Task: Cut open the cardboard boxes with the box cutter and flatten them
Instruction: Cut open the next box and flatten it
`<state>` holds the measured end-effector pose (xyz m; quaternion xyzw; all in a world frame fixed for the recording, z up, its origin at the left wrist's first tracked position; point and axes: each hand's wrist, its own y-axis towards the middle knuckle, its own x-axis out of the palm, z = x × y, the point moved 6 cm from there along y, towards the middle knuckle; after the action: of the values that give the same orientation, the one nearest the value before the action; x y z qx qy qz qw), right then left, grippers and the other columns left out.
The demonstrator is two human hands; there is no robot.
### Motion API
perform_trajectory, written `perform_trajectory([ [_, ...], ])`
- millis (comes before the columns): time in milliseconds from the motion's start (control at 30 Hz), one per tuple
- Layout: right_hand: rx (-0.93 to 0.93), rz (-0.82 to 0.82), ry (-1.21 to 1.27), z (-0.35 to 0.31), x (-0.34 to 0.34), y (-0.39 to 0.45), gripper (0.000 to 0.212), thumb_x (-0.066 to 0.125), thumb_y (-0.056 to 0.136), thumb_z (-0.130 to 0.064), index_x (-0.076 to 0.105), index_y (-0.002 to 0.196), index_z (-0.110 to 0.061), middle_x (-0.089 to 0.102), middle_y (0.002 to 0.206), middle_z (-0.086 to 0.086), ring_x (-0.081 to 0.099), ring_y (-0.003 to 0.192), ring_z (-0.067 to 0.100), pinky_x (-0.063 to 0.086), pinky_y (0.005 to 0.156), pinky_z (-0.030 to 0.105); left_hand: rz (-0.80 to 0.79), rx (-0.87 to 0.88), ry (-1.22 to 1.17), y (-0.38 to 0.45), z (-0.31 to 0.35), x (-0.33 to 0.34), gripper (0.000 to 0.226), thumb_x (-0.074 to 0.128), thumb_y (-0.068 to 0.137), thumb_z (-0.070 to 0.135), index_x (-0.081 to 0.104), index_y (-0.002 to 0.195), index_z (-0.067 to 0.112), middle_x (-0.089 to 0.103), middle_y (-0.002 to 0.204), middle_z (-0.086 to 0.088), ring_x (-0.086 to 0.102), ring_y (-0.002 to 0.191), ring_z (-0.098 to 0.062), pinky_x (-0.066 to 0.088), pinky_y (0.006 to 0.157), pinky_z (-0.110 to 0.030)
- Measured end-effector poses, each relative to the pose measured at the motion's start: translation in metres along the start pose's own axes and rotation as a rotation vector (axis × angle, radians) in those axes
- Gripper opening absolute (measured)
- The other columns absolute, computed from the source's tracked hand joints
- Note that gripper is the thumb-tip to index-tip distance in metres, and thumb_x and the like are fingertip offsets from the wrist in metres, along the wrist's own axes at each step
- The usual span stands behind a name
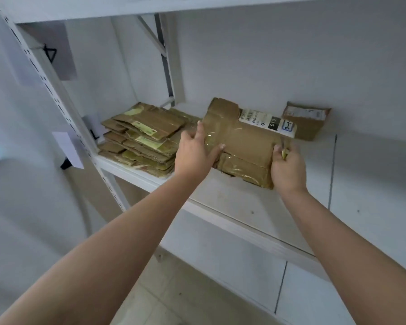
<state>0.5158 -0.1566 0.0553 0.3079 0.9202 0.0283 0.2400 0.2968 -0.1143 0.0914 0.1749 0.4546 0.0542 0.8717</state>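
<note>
A brown cardboard box, taped and bearing a white shipping label, lies on the white shelf. My left hand rests on its left end, thumb on the top face and fingers along the side. At the box's right front edge my right hand is curled round a small yellowish box cutter, whose tip touches the cardboard. A second brown box stands behind, against the wall.
A stack of flattened cardboard pieces lies on the shelf's left end, beside the white upright post. Another shelf board runs overhead. Paper tags hang from the post. Tiled floor shows below.
</note>
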Motion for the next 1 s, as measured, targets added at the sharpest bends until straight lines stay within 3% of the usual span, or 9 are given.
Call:
perform_trajectory([
  [167, -0.019, 0.007, 0.167, -0.071, 0.077, 0.0, 0.05, 0.038, 0.101, -0.029, 0.026, 0.145, -0.008, 0.054, 0.128, 0.014, 0.051, 0.119, 0.032, 0.039, 0.099, 0.038, 0.146, 0.138, 0.091, 0.064, -0.054, -0.073, 0.081, 0.057, 0.088, 0.053, 0.02, 0.151, 0.017, 0.041, 0.129, -0.013, 0.045, 0.119, -0.028, 0.044, 0.092, -0.037],
  [300, -0.076, -0.001, 0.275, -0.117, 0.139, -0.005, 0.049, 0.036, 0.096, -0.033, 0.03, 0.144, -0.025, 0.058, 0.121, 0.004, 0.06, 0.106, 0.03, 0.05, 0.092, 0.052, 0.147, 0.164, 0.121, 0.109, -0.11, -0.115, 0.075, 0.056, 0.09, 0.051, 0.023, 0.151, 0.021, 0.045, 0.127, -0.014, 0.046, 0.118, -0.031, 0.044, 0.095, -0.041],
  [433, -0.106, -0.097, 0.268, -0.151, 0.193, -0.004, 0.044, 0.034, 0.094, -0.039, 0.037, 0.137, -0.033, 0.061, 0.114, 0.002, 0.062, 0.095, 0.028, 0.051, 0.089, 0.051, 0.122, 0.166, 0.086, 0.146, -0.16, -0.138, 0.065, 0.058, 0.09, 0.047, 0.033, 0.147, 0.027, 0.045, 0.131, -0.015, 0.048, 0.117, -0.034, 0.044, 0.099, -0.044],
  [567, -0.095, -0.183, 0.222, -0.174, 0.226, 0.002, 0.035, 0.035, 0.102, -0.023, 0.043, 0.137, -0.023, 0.059, 0.105, 0.002, 0.061, 0.073, 0.019, 0.054, 0.057, 0.032, 0.079, 0.112, 0.05, 0.177, -0.192, -0.143, 0.058, 0.054, 0.093, 0.045, 0.041, 0.144, 0.022, 0.042, 0.14, -0.016, 0.041, 0.128, -0.034, 0.037, 0.108, -0.042],
  [600, -0.078, -0.213, 0.202, -0.174, 0.233, 0.003, 0.035, 0.035, 0.102, -0.023, 0.044, 0.136, -0.022, 0.06, 0.105, 0.003, 0.062, 0.073, 0.019, 0.053, 0.056, 0.031, 0.058, 0.087, 0.037, 0.183, -0.202, -0.141, 0.056, 0.052, 0.094, 0.044, 0.041, 0.144, 0.021, 0.042, 0.141, -0.017, 0.04, 0.129, -0.035, 0.035, 0.108, -0.042],
  [700, -0.102, -0.268, 0.003, -0.17, 0.252, 0.008, 0.032, 0.036, 0.102, -0.025, 0.052, 0.129, -0.019, 0.062, 0.116, 0.008, 0.061, 0.102, 0.027, 0.052, 0.087, 0.044, -0.056, 0.031, 0.058, 0.191, -0.23, -0.124, 0.054, 0.049, 0.095, 0.045, 0.044, 0.142, 0.018, 0.048, 0.138, -0.018, 0.046, 0.124, -0.037, 0.04, 0.104, -0.044],
  [800, -0.23, -0.339, -0.26, -0.169, 0.266, 0.007, 0.034, 0.036, 0.102, -0.028, 0.05, 0.133, -0.027, 0.047, 0.142, 0.0, 0.035, 0.136, 0.026, 0.032, 0.11, 0.049, -0.223, -0.003, 0.083, 0.187, -0.247, -0.103, 0.053, 0.049, 0.095, 0.046, 0.049, 0.139, 0.017, 0.056, 0.129, -0.015, 0.054, 0.115, -0.035, 0.046, 0.096, -0.043],
  [900, -0.302, -0.522, -0.362, -0.163, 0.287, -0.001, 0.039, 0.034, 0.102, -0.028, 0.041, 0.14, -0.036, 0.018, 0.157, -0.01, 0.001, 0.147, 0.019, 0.008, 0.119, 0.049, -0.208, 0.028, 0.148, 0.186, -0.252, -0.099, 0.045, 0.048, 0.097, 0.041, 0.051, 0.137, 0.02, 0.048, 0.141, -0.015, 0.044, 0.127, -0.036, 0.038, 0.105, -0.045],
  [1000, -0.27, -0.579, -0.412, -0.146, 0.302, -0.007, 0.041, 0.035, 0.102, -0.025, 0.04, 0.141, -0.036, 0.021, 0.157, -0.008, 0.005, 0.147, 0.022, 0.01, 0.118, 0.049, -0.178, 0.148, 0.101, 0.183, -0.231, -0.101, 0.042, 0.039, 0.101, 0.035, 0.047, 0.14, 0.023, 0.036, 0.151, -0.011, 0.027, 0.142, -0.028, 0.024, 0.114, -0.048],
])
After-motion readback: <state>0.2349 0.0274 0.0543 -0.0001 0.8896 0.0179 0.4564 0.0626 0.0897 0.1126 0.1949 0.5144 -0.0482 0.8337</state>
